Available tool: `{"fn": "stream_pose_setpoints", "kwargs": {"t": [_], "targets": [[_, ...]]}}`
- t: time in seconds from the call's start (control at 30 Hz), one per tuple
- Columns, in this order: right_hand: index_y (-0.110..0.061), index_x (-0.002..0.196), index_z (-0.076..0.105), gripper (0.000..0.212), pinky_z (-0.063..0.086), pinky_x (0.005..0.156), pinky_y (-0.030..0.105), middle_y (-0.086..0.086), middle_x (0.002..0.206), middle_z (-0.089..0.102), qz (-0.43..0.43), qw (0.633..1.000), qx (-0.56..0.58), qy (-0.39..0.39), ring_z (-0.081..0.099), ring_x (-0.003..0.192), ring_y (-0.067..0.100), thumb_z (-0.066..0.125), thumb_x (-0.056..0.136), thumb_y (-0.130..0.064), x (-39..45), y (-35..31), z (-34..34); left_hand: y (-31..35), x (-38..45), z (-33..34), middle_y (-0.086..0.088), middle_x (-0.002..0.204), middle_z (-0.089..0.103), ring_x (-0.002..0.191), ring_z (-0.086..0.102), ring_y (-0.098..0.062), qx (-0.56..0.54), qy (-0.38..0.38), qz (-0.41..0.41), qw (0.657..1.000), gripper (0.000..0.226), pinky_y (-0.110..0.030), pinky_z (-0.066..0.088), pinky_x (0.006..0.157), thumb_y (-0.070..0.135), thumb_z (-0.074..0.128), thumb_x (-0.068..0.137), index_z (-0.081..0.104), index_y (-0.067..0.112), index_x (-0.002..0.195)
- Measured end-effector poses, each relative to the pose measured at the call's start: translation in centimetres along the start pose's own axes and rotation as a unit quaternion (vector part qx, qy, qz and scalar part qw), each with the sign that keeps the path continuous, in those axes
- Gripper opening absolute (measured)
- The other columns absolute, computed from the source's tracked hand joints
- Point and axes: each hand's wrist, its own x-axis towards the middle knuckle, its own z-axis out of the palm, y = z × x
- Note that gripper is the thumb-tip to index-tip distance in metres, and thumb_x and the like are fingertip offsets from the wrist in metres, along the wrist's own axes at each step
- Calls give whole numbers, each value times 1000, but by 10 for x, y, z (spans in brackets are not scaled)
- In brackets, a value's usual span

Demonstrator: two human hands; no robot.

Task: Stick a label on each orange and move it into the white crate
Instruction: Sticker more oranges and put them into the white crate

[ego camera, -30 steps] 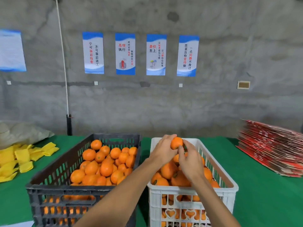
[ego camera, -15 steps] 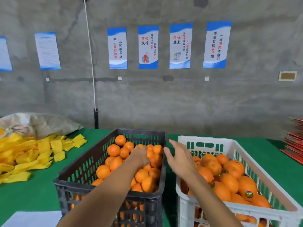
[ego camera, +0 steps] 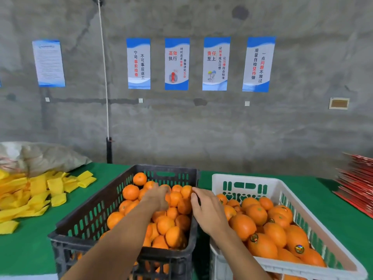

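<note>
Ana: Fingers (ego camera: 164,190) of the left hand (ego camera: 156,199) curl down over the oranges at the far middle of the black crate (ego camera: 88,217), though whether they have closed round one cannot be told, since the back of the hand hides the fruit beneath it.

Ben: And the right hand (ego camera: 207,211)?

Ana: It hangs over the gap between the two crates, fingers loosely spread and holding nothing, with its fingertips touching or just beside an orange (ego camera: 186,191) at the right side of the black crate's pile.

Ben: How far along does the job look?

Ana: Roughly halfway, as a judgement. The white crate (ego camera: 314,267) on the right already carries a deep heap, and several labelled oranges (ego camera: 262,245) near its front show round shiny stickers. The black crate is still well filled with bare fruit, so plenty remains to label and move.

Ben: Which way does the next orange point?

Ana: The one by the right fingertips is close to round, so no long axis can be read; its stem end is not visible. No label or sheet can be made out in either hand.
</note>
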Motion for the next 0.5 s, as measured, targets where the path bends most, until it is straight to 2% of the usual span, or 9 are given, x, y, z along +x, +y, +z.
{"fn": "stream_pose_setpoints", "kwargs": {"t": [0.1, 0.17, 0.23, 0.3, 0.4, 0.5], "targets": [[-21, 156, 41, 53, 33, 116, 31, 1, 155, 49, -13, 1000, 27, 6, 44, 143, 17, 38, 109, -45, -4, -13, -17, 17, -40, -24, -6, 135, 41, 110, 65, -37, -102, 166, 78, 978, 64, -46, 56, 92, 42, 76, 86, 48, 34, 143], [-23, 158, 36, 59, 35, 118, 33, -3, 159, 44, -6, 995, 100, 25, 41, 145, 15, 35, 108, -54, -14, -26, -31, 31, -80, -31, 4, 127, 41, 103, 66, -30, -159, 253, 126, 946, 66, -46, 58, 85, 56, 72, 81, 48, 38, 140], [-25, 155, 40, 57, 40, 116, 33, -5, 155, 48, -24, 987, 141, 67, 45, 141, 11, 33, 108, -57, -33, -35, -45, 44, -121, -18, 9, 124, 41, 97, 66, -22, -210, 313, 181, 908, 69, -42, 60, 77, 61, 67, 78, 51, 36, 140], [-21, 149, 49, 52, 44, 109, 27, -3, 146, 56, -57, 981, 145, 113, 52, 132, 9, 37, 108, -50, -64, -41, -54, 54, -156, 0, 8, 126, 41, 97, 63, -17, -253, 342, 226, 877, 68, -38, 61, 73, 58, 68, 81, 53, 31, 141], [-13, 146, 53, 48, 41, 103, 13, 0, 141, 58, -71, 968, 164, 175, 54, 127, 5, 43, 108, -41, -122, -41, -53, 63, -194, 32, 6, 132, 39, 86, 56, -9, -279, 352, 272, 851, 66, -30, 59, 65, 42, 79, 85, 53, 28, 144], [-12, 148, 50, 51, 41, 106, 16, -12, 145, 50, -56, 963, 182, 189, 49, 133, 3, 41, 109, -43, -177, -33, -44, 70, -226, 73, 4, 134, 40, 86, 49, -2, -279, 360, 309, 835, 65, -11, 48, 62, 39, 75, 87, 50, 27, 146]]}}
